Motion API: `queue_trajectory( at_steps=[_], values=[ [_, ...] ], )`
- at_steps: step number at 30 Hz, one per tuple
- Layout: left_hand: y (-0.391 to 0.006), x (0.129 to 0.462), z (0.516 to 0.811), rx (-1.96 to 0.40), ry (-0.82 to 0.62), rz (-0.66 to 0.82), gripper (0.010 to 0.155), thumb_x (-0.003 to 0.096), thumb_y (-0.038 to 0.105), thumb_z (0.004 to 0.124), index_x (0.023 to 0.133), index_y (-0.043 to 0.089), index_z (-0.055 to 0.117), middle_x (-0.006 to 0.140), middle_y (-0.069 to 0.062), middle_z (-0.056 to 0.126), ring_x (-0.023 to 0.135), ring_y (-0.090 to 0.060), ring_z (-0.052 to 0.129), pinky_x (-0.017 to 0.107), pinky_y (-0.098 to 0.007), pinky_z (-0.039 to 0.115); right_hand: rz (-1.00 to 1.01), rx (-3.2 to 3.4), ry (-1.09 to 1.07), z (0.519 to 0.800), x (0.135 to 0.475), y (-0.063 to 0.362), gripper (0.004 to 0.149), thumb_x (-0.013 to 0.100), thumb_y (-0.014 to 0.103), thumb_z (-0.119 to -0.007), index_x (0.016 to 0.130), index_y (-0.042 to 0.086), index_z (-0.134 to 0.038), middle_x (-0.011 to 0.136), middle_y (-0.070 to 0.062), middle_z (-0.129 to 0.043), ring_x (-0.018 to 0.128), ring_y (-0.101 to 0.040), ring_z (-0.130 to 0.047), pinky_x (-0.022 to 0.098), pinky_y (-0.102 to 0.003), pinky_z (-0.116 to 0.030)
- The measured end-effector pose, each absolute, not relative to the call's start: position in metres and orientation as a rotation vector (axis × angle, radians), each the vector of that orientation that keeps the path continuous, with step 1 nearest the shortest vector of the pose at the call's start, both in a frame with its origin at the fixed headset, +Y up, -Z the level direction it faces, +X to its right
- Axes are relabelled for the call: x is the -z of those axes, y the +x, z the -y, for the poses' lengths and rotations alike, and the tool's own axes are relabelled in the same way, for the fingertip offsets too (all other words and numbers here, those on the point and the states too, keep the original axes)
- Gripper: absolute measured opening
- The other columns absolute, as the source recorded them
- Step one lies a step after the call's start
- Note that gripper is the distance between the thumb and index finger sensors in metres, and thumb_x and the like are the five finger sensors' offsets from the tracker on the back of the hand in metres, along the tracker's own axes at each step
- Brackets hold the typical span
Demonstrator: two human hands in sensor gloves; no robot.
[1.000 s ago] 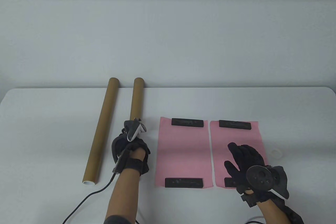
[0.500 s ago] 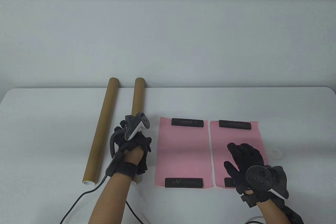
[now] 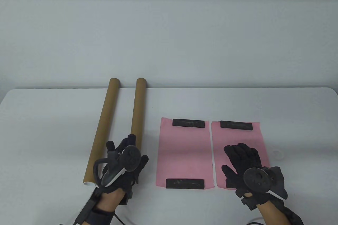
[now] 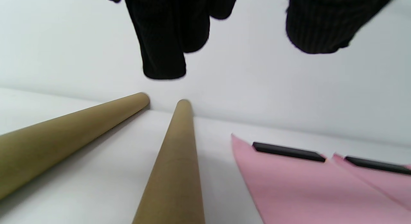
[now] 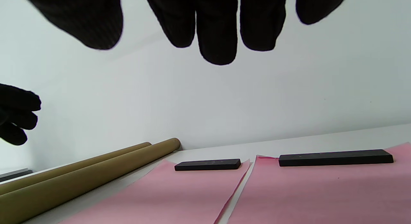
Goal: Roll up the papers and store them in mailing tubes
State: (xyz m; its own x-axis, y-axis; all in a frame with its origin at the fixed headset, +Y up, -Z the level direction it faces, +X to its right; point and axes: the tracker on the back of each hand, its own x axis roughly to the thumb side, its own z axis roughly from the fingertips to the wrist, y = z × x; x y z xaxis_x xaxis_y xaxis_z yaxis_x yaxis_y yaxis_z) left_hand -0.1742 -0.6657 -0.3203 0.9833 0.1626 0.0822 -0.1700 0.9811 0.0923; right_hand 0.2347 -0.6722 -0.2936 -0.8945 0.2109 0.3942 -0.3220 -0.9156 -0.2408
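Note:
Two brown mailing tubes lie side by side at the table's left, the left tube (image 3: 101, 130) and the right tube (image 3: 138, 109). Two pink papers lie flat, the left paper (image 3: 184, 151) and the right paper (image 3: 237, 135), each held down by black bars (image 3: 188, 123). My left hand (image 3: 126, 151) hovers palm down with spread fingers over the right tube's near end; in the left wrist view its fingers (image 4: 163, 57) hang clear above the tube (image 4: 175, 172). My right hand (image 3: 241, 156) is open over the right paper, fingers (image 5: 218, 41) above the sheet (image 5: 321, 192).
A small white cap (image 3: 277, 153) lies right of the right paper. The left tube's near end shows a white cap (image 3: 89, 183). A black cable runs from my left wrist off the near edge. The wall stands just behind the tubes' far ends.
My left hand was turned sideways around the right tube; it has let go, pulled back toward the near edge and turned palm down with fingers spread. My right hand shifted slightly left.

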Motion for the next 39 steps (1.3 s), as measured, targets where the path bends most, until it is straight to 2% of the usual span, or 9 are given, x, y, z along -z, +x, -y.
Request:
queue_trajectory(
  at_steps=[2, 5, 7, 16, 20, 26, 28, 32, 39],
  values=[
    [-0.181, 0.313, 0.676, -0.156, 0.142, 0.13, 0.087, 0.033, 0.067, 0.077, 0.104, 0.023, 0.052, 0.102, -0.007, 0.075, 0.09, -0.025, 0.1, 0.08, -0.055, 0.055, 0.446, -2.784, 0.543, 0.673, 0.293, 0.233, 0.072, 0.052, 0.055, -0.074, 0.11, 0.013, -0.063, 0.108, -0.02, -0.071, 0.103, -0.056, -0.065, 0.068, -0.073, -0.051],
    [-0.183, 0.309, 0.684, -0.137, 0.123, 0.205, 0.086, 0.0323, 0.067, 0.077, 0.105, 0.03, 0.05, 0.11, -0.005, 0.063, 0.107, -0.036, 0.076, 0.08, -0.055, 0.059, 0.451, -2.798, 0.561, 0.673, 0.293, 0.233, 0.073, 0.052, 0.055, -0.074, 0.111, 0.014, -0.062, 0.11, -0.019, -0.069, 0.103, -0.056, -0.065, 0.067, -0.075, -0.053],
    [-0.183, 0.308, 0.683, -0.118, 0.143, 0.252, 0.086, 0.0323, 0.067, 0.077, 0.106, 0.033, 0.048, 0.113, -0.003, 0.056, 0.11, -0.039, 0.068, 0.08, -0.057, 0.056, 0.464, -2.797, 0.562, 0.673, 0.292, 0.233, 0.073, 0.052, 0.055, -0.074, 0.111, 0.013, -0.062, 0.11, -0.019, -0.068, 0.103, -0.056, -0.065, 0.067, -0.075, -0.054],
    [-0.169, 0.305, 0.686, -0.048, 0.154, 0.367, 0.091, 0.0318, 0.069, 0.076, 0.107, 0.036, 0.037, 0.117, 0.001, 0.042, 0.113, -0.042, 0.053, 0.08, -0.059, 0.05, 0.477, -2.837, 0.608, 0.67, 0.292, 0.227, 0.075, 0.051, 0.056, -0.075, 0.112, 0.016, -0.059, 0.115, -0.017, -0.063, 0.107, -0.057, -0.058, 0.069, -0.075, -0.05],
    [-0.171, 0.306, 0.686, -0.044, 0.146, 0.363, 0.093, 0.0319, 0.069, 0.076, 0.108, 0.036, 0.033, 0.118, 0.001, 0.038, 0.114, -0.042, 0.05, 0.081, -0.06, 0.048, 0.482, -2.877, 0.604, 0.663, 0.294, 0.217, 0.076, 0.052, 0.057, -0.074, 0.114, 0.018, -0.057, 0.118, -0.015, -0.059, 0.11, -0.056, -0.054, 0.071, -0.075, -0.048],
    [-0.168, 0.307, 0.687, -0.033, 0.133, 0.373, 0.094, 0.032, 0.069, 0.076, 0.108, 0.036, 0.032, 0.118, 0.001, 0.037, 0.114, -0.042, 0.049, 0.08, -0.06, 0.048, 0.247, -3.026, 0.672, 0.67, 0.328, 0.18, 0.078, 0.051, 0.058, -0.076, 0.115, 0.018, -0.054, 0.119, -0.014, -0.057, 0.11, -0.057, -0.055, 0.071, -0.077, -0.051],
    [-0.166, 0.307, 0.688, -0.025, 0.133, 0.38, 0.094, 0.0321, 0.069, 0.076, 0.108, 0.036, 0.032, 0.118, 0.001, 0.038, 0.114, -0.042, 0.05, 0.08, -0.06, 0.048, 0.092, -3.061, 0.66, 0.678, 0.349, 0.168, 0.08, 0.05, 0.059, -0.076, 0.115, 0.019, -0.052, 0.12, -0.014, -0.055, 0.11, -0.057, -0.052, 0.071, -0.077, -0.05],
    [-0.167, 0.307, 0.688, -0.03, 0.133, 0.374, 0.093, 0.0321, 0.069, 0.076, 0.108, 0.036, 0.033, 0.118, -0.002, 0.04, 0.112, -0.04, 0.056, 0.077, -0.053, 0.061, -0.303, -3.125, 0.572, 0.712, 0.398, 0.149, 0.083, 0.049, 0.059, -0.078, 0.116, 0.019, -0.05, 0.121, -0.014, -0.052, 0.111, -0.058, -0.047, 0.072, -0.077, -0.047],
    [-0.171, 0.309, 0.688, -0.039, 0.126, 0.36, 0.092, 0.0323, 0.068, 0.077, 0.108, 0.035, 0.036, 0.117, 0.002, 0.043, 0.111, -0.038, 0.059, 0.078, -0.056, 0.059, -0.662, -3.162, 0.407, 0.754, 0.444, 0.14, 0.088, 0.045, 0.061, -0.083, 0.115, 0.02, -0.05, 0.123, -0.013, -0.044, 0.111, -0.058, -0.04, 0.071, -0.078, -0.043]
  ],
)
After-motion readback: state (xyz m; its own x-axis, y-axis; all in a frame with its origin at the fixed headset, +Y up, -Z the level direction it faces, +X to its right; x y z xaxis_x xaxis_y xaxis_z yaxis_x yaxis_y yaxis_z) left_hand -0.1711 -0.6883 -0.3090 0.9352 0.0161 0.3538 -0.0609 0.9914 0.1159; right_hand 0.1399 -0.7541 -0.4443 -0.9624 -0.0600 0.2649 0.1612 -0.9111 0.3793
